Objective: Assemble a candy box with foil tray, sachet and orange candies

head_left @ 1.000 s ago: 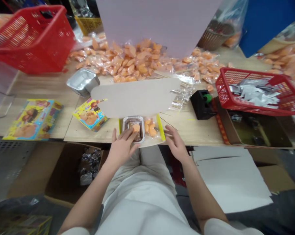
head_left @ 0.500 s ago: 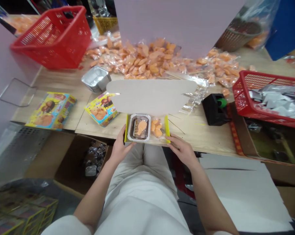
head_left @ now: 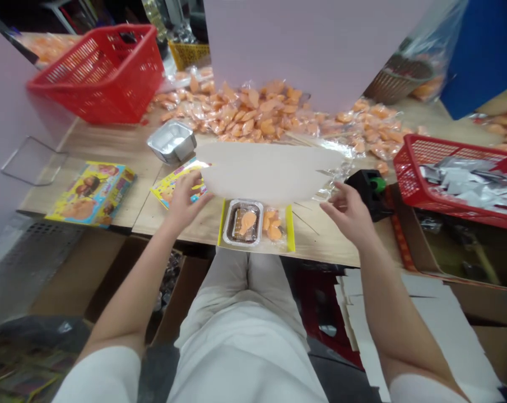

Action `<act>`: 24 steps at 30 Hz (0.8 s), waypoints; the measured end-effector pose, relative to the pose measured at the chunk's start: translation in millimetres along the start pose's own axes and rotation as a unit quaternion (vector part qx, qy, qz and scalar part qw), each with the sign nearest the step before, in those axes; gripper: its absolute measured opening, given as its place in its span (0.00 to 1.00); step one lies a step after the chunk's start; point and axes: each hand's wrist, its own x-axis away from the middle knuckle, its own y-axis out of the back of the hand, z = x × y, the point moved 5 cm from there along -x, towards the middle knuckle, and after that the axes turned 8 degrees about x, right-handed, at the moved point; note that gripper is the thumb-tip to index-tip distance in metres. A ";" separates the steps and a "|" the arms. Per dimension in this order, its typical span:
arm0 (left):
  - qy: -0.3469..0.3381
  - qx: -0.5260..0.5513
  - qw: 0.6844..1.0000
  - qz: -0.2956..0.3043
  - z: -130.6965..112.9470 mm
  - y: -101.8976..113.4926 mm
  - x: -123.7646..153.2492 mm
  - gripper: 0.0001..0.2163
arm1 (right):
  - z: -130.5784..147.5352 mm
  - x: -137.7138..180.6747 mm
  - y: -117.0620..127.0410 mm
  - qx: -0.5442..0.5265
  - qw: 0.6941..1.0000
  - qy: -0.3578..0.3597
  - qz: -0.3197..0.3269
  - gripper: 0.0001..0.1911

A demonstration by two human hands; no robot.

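Observation:
An open cardboard box (head_left: 291, 226) with yellow side walls lies at the table's front edge, its pale lid (head_left: 265, 172) folded back behind it. Inside, on the left, is a foil tray (head_left: 260, 215) with an orange spoon-shaped piece (head_left: 248, 222) on its dark contents. Several bagged orange pieces (head_left: 273, 225) lie to the right of the tray. My left hand (head_left: 186, 204) hovers near the lid's left end, fingers apart, in front of a closed printed box (head_left: 164, 193). Near the lid's right end is my right hand (head_left: 349, 212), fingers spread and holding nothing, beside a black tape dispenser (head_left: 364, 193).
Bagged orange pieces (head_left: 253, 115) are heaped along the back. A red basket (head_left: 97, 84) stands back left; another red basket (head_left: 459, 173) with silver packets is on the right. Foil trays (head_left: 172, 141) and a printed box (head_left: 91, 193) sit on the left.
Both hands have let go of the open box's sides and moved up and outward to the two ends of its lid. The box stays at the table edge.

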 end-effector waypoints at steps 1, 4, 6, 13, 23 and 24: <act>0.003 -0.054 0.999 0.011 -7.4 -1.5 -14.7 0.21 | 8.8 -14.8 -0.5 0.014 0.999 0.011 0.030 0.19; 0.057 -0.197 0.979 0.015 -26.5 -12.5 -33.9 0.14 | 39.0 -33.3 -7.7 0.065 0.993 0.034 0.088 0.14; 0.095 -0.237 0.967 0.009 -35.5 -21.8 -29.3 0.12 | 56.6 -25.8 -15.4 0.095 0.990 0.047 0.096 0.14; 0.078 -0.181 0.980 0.020 -37.5 -44.5 -4.5 0.16 | 75.7 19.9 -42.6 0.102 0.981 0.063 0.154 0.08; -0.046 -0.138 0.988 0.054 -28.9 -45.4 9.8 0.09 | 61.3 33.3 -43.3 0.052 0.981 0.055 0.181 0.22; -0.051 -0.138 0.988 0.049 -28.9 -45.7 10.3 0.09 | 62.6 35.3 -43.7 0.047 0.981 0.058 0.181 0.23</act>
